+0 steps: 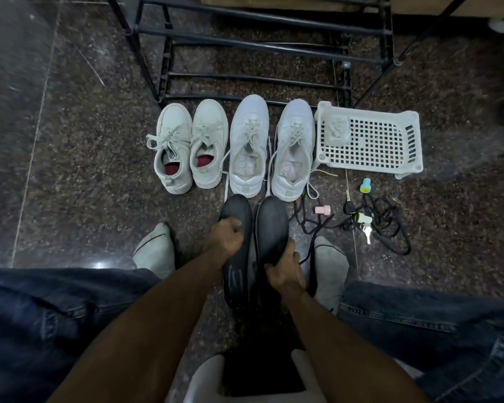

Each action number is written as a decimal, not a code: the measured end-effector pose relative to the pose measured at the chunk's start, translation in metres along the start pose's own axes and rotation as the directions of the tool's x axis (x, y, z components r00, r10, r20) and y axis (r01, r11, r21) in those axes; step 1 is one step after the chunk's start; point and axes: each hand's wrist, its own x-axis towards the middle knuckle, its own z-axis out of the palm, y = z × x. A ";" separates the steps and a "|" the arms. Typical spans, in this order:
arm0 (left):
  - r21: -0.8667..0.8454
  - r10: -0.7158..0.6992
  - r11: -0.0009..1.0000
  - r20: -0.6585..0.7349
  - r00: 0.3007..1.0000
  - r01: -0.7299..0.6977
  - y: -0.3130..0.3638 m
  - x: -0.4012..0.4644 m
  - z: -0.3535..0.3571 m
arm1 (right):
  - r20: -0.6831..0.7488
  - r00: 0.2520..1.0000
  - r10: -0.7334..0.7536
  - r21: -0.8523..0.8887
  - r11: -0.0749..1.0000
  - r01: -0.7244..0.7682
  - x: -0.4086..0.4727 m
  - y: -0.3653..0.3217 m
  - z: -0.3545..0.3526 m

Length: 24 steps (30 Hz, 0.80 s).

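Two black shoes stand side by side on the dark floor between my feet. My left hand point(226, 235) grips the left black shoe point(237, 216) at its opening, fingers curled over the edge. My right hand point(285, 267) grips the right black shoe point(271, 222) near its heel end. A black lace point(307, 228) trails from the right shoe across the floor to the right.
Two pairs of white sneakers point(236, 146) line up ahead, in front of a black metal rack point(256, 48). A white perforated basket point(373, 141) lies at right. Keys point(361, 219), a pink cap point(323, 210) and a small blue-green bottle point(366, 188) lie nearby. My socked feet point(154, 248) flank the shoes.
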 end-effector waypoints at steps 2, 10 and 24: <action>-0.040 -0.004 0.999 -0.015 1.000 0.004 0.003 0.003 -0.005 | -0.007 1.000 0.000 -0.039 0.999 0.000 0.005 0.000 -0.001; 0.001 0.104 0.994 -0.273 0.957 -0.107 0.032 0.009 -0.047 | -0.253 0.913 -0.320 -0.094 0.947 0.306 0.024 -0.044 -0.032; 0.394 0.264 0.906 -0.246 0.933 -0.153 0.033 0.039 -0.107 | 0.061 0.797 -0.601 -0.559 0.641 0.526 0.065 -0.146 -0.052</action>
